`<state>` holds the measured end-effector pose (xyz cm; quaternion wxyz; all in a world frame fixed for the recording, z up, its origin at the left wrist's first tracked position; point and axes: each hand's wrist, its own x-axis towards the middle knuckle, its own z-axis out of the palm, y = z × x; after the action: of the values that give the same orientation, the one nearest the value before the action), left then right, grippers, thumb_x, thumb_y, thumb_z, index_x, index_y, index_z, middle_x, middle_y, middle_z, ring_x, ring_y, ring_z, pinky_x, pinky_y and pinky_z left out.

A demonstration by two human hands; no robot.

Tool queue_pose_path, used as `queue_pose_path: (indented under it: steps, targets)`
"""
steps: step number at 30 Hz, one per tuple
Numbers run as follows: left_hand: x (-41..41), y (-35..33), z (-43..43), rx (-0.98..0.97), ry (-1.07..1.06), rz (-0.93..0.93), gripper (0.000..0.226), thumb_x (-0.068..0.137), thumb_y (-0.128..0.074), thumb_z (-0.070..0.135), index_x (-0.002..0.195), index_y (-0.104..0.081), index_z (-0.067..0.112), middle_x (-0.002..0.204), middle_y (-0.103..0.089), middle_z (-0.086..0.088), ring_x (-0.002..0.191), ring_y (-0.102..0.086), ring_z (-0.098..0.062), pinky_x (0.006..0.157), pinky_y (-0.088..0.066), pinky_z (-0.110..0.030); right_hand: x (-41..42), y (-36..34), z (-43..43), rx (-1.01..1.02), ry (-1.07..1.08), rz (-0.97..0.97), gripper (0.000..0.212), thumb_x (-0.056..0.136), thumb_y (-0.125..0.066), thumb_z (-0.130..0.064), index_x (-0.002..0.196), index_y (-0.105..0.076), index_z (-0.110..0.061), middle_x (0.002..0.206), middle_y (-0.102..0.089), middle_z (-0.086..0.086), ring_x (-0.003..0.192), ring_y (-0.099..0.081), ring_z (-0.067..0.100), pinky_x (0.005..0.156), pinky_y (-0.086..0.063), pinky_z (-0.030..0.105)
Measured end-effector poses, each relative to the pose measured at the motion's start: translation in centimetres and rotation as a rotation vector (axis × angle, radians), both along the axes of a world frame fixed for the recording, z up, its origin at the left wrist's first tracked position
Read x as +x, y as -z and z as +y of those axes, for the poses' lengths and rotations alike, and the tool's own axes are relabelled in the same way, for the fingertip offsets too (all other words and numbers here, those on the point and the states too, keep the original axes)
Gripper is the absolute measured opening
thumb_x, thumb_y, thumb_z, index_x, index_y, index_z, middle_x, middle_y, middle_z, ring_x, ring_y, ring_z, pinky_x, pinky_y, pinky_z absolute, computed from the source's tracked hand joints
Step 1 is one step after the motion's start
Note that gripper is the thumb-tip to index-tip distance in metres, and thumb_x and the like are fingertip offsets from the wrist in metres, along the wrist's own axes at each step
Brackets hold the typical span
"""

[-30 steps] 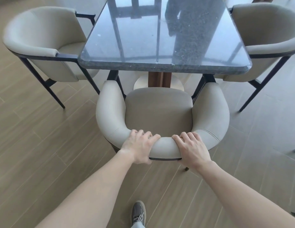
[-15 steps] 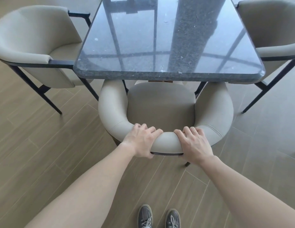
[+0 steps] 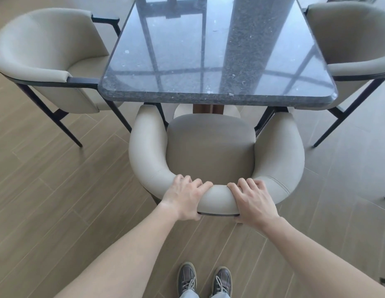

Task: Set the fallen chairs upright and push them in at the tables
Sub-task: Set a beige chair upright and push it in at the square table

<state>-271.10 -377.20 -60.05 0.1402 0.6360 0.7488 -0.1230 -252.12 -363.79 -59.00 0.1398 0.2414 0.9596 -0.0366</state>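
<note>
The upright chair (image 3: 211, 147), armrest tips at the table (image 3: 208, 50) edge, is gripped at the backrest by the left hand (image 3: 185, 198) and right hand (image 3: 254, 203), set side by side for a square push

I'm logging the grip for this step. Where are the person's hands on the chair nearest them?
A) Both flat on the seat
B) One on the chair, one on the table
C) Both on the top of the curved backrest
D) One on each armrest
C: the left hand and the right hand curl side by side over the backrest rim of the near chair.
</note>
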Motion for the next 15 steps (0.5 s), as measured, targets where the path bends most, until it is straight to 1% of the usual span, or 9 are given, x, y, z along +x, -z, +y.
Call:
queue_pose_path:
  steps: [1, 2, 4, 5, 6, 8, 10, 13, 15]
  targets:
    - [0.3, 0.0, -0.1, 0.002, -0.003, -0.010, 0.084, 0.079, -0.075, 0.059, 0.148, -0.035, 0.032, 0.127, -0.063, 0.003, 0.110, -0.060, -0.031, 0.099, -0.042, -0.046, 0.4, -0.1, -0.1, -0.006, -0.003, -0.007, 0.084, 0.053, -0.095, -0.044, 0.128, -0.067, -0.018, 0.108, -0.064, 0.004, 0.098, -0.064, 0.030, 0.093, -0.051, 0.045]
    - [0.4, 0.0, -0.2, 0.007, -0.004, -0.020, 0.084, 0.080, -0.074, 0.060, 0.149, -0.034, 0.032, 0.130, -0.062, 0.003, 0.112, -0.060, -0.031, 0.100, -0.042, -0.047, 0.6, -0.1, -0.1, -0.011, -0.011, -0.011, 0.084, 0.052, -0.095, -0.043, 0.127, -0.068, -0.018, 0.111, -0.066, 0.005, 0.099, -0.065, 0.031, 0.094, -0.052, 0.046]
    - [0.2, 0.1, -0.2, 0.015, -0.005, -0.036, 0.090, 0.081, -0.074, 0.065, 0.153, -0.032, 0.033, 0.140, -0.058, 0.005, 0.119, -0.059, -0.030, 0.106, -0.040, -0.048, 0.7, 0.0, 0.3, -0.010, -0.043, -0.016, 0.087, 0.050, -0.096, -0.042, 0.129, -0.068, -0.017, 0.125, -0.068, 0.008, 0.108, -0.067, 0.035, 0.101, -0.051, 0.050]
    - [0.0, 0.0, -0.3, 0.005, -0.006, -0.047, 0.093, 0.081, -0.074, 0.068, 0.156, -0.029, 0.034, 0.144, -0.056, 0.006, 0.123, -0.058, -0.030, 0.109, -0.039, -0.049, 0.7, 0.1, 0.4, -0.013, -0.053, -0.023, 0.088, 0.048, -0.096, -0.041, 0.127, -0.069, -0.016, 0.129, -0.069, 0.010, 0.109, -0.068, 0.037, 0.102, -0.052, 0.051]
    - [-0.1, 0.0, -0.3, -0.005, -0.012, -0.058, 0.096, 0.080, -0.073, 0.070, 0.158, -0.027, 0.036, 0.148, -0.053, 0.007, 0.126, -0.057, -0.030, 0.112, -0.036, -0.050, 0.7, 0.1, 0.5, -0.012, -0.064, -0.024, 0.088, 0.046, -0.097, -0.042, 0.126, -0.070, -0.015, 0.129, -0.070, 0.010, 0.108, -0.069, 0.036, 0.101, -0.053, 0.051]
    - [-0.3, 0.2, -0.3, -0.011, -0.013, -0.056, 0.096, 0.082, -0.070, 0.071, 0.159, -0.025, 0.038, 0.152, -0.052, 0.007, 0.128, -0.056, -0.031, 0.115, -0.033, -0.052, 0.8, 0.5, 0.7, -0.008, -0.085, -0.008, 0.084, 0.049, -0.095, -0.042, 0.125, -0.069, -0.016, 0.119, -0.072, 0.005, 0.099, -0.070, 0.032, 0.097, -0.054, 0.047]
    - [-0.3, 0.2, 0.0, -0.021, 0.004, -0.048, 0.093, 0.083, -0.068, 0.072, 0.158, -0.025, 0.039, 0.150, -0.054, 0.007, 0.124, -0.058, -0.031, 0.112, -0.036, -0.051, 0.9, 0.8, 0.9, -0.003, -0.088, 0.029, 0.082, 0.049, -0.095, -0.041, 0.123, -0.070, -0.015, 0.106, -0.073, 0.002, 0.088, -0.069, 0.030, 0.091, -0.056, 0.045]
    - [-0.3, 0.1, 0.3, -0.024, 0.023, -0.058, 0.091, 0.083, -0.066, 0.072, 0.157, -0.027, 0.037, 0.147, -0.056, 0.007, 0.121, -0.060, -0.031, 0.108, -0.040, -0.049, 1.1, 1.0, 0.8, 0.027, -0.079, 0.079, 0.081, 0.043, -0.098, -0.040, 0.115, -0.072, -0.014, 0.090, -0.070, 0.002, 0.076, -0.066, 0.028, 0.082, -0.058, 0.044]
    - [-0.4, -0.1, 0.4, -0.040, 0.028, -0.058, 0.090, 0.083, -0.067, 0.071, 0.157, -0.027, 0.038, 0.146, -0.056, 0.008, 0.120, -0.061, -0.031, 0.108, -0.041, -0.049, 1.0, 1.1, 0.7, 0.038, -0.076, 0.119, 0.081, 0.038, -0.098, -0.038, 0.111, -0.073, -0.014, 0.085, -0.068, 0.001, 0.072, -0.065, 0.028, 0.078, -0.059, 0.044]
